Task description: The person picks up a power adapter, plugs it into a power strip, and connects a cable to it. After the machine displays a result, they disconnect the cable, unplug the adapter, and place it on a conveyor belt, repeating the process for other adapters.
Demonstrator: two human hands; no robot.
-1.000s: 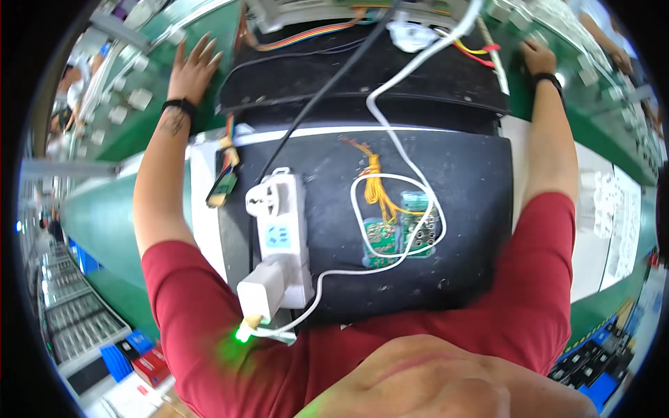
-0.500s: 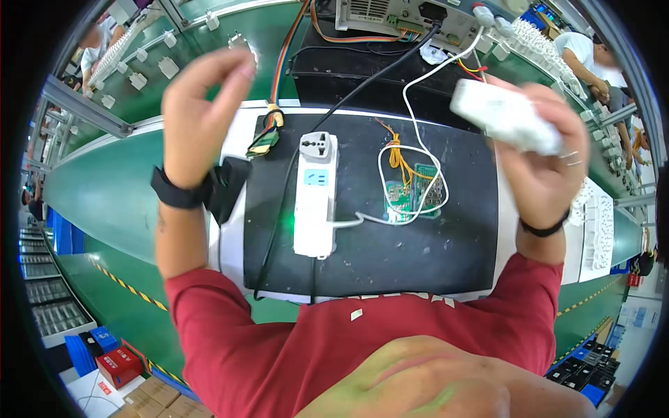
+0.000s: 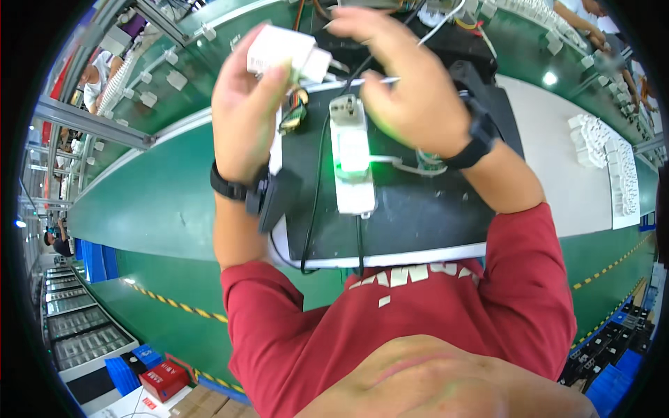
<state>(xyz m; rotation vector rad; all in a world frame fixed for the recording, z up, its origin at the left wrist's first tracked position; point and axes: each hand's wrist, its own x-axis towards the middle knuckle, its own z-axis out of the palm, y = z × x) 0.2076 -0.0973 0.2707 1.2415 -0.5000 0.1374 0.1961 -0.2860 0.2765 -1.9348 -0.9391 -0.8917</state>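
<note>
White charger block (image 3: 284, 52), boxy with metal prongs jutting toward the right, held up above the bench in the left hand (image 3: 245, 111), fingers curled around its body in a firm grip. Just beside it, the right hand (image 3: 408, 90), raised at the same height, fingers loosely bent and spread, pinching a thin white cable (image 3: 376, 81) that runs out between thumb and fingertips; how tightly, hard to tell. Black bands on both wrists. Below the hands, a white power strip (image 3: 352, 157) lying lengthwise on a black mat (image 3: 418, 216), with a green glow lit near its middle and a socket face at its far end. A black cord (image 3: 315, 181) trailing alongside the strip toward the near edge of the mat. Under the mat, a green conveyor belt (image 3: 153, 202) stretching left and right. To the right, a white sheet (image 3: 557, 153) carrying a row of small white adapters (image 3: 606, 150). Red sleeves at the lower edge. Far left, another person (image 3: 90, 76) at a neighbouring line. Bottom left, blue and red boxes (image 3: 150, 373) on the floor.
</note>
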